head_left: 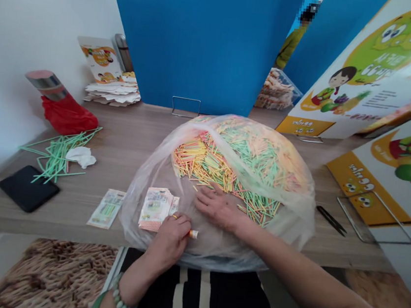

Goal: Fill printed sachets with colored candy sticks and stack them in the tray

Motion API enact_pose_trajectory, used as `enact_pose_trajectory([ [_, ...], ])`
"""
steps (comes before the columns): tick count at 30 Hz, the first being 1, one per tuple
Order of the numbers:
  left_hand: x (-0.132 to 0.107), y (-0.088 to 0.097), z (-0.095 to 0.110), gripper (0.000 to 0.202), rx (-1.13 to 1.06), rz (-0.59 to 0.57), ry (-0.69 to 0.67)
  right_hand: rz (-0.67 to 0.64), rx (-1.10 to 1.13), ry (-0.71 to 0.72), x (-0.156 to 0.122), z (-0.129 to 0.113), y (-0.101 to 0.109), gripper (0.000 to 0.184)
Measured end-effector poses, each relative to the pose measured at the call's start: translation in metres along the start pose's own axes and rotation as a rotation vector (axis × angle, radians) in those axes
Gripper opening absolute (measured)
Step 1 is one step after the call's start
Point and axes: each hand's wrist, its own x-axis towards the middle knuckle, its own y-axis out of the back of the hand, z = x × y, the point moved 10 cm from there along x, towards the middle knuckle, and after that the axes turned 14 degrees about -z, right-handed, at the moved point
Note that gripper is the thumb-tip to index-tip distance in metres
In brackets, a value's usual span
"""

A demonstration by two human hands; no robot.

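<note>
left hand [171, 236] btm center, fist closed on a few sticks [193, 233], just beside the packets [156, 209]. right hand [217, 207] open n flat on the stick pile [226, 171] in the bag [151, 177], mid frame.

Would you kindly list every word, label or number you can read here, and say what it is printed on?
Nothing here reads cleanly enough to quote.
Large poster: white lettering on green, blurred.
Its yellow band: stylised lettering, unreadable.
Sachets on the bag: print too small.
Small stick in the left hand: no print visible.
Packet on the table: too small.
Leaflet at the back: too small.
</note>
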Motion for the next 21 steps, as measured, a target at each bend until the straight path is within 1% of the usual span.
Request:
enact_pose_trajectory([
  [3,0.000,0.001,0.001,0.023,0.007,-0.020,-0.003,0.047,-0.048,-0.134,-0.014,0.039,0.006,0.016],
  [5,0.000,0.001,0.002,0.023,0.009,-0.031,-0.002,0.099,-0.034,-0.205,-0.025,0.052,0.013,0.020],
  [7,0.001,0.001,0.003,0.022,0.028,-0.034,0.013,0.147,0.019,-0.315,-0.038,0.059,0.017,0.027],
  [9,0.003,0.002,0.006,0.021,0.056,-0.014,0.032,0.151,0.087,-0.509,-0.054,0.065,0.017,0.026],
  [11,0.008,0.003,0.014,0.021,0.067,0.026,0.009,0.098,0.143,-0.690,-0.066,0.065,0.012,0.017],
  [12,0.011,0.003,0.020,0.021,0.060,0.044,-0.029,0.056,0.159,-0.731,-0.067,0.061,0.010,0.016],
  [13,0.015,0.001,0.026,0.022,0.046,0.054,-0.080,0.014,0.162,-0.739,-0.064,0.055,0.009,0.018],
  [15,0.023,-0.004,0.035,0.021,-0.011,0.042,-0.176,-0.047,0.136,-0.709,-0.052,0.047,0.012,0.034],
  [17,0.031,-0.011,0.036,0.018,-0.099,0.004,-0.223,-0.088,0.096,-0.686,-0.039,0.047,0.015,0.051],
  [18,0.034,-0.014,0.034,0.017,-0.148,-0.014,-0.228,-0.109,0.077,-0.685,-0.033,0.051,0.015,0.054],
  [19,0.036,-0.016,0.031,0.016,-0.196,-0.029,-0.225,-0.136,0.055,-0.687,-0.028,0.057,0.014,0.052],
  [21,0.039,-0.018,0.025,0.015,-0.269,-0.048,-0.213,-0.202,-0.002,-0.674,-0.019,0.069,0.009,0.037],
])
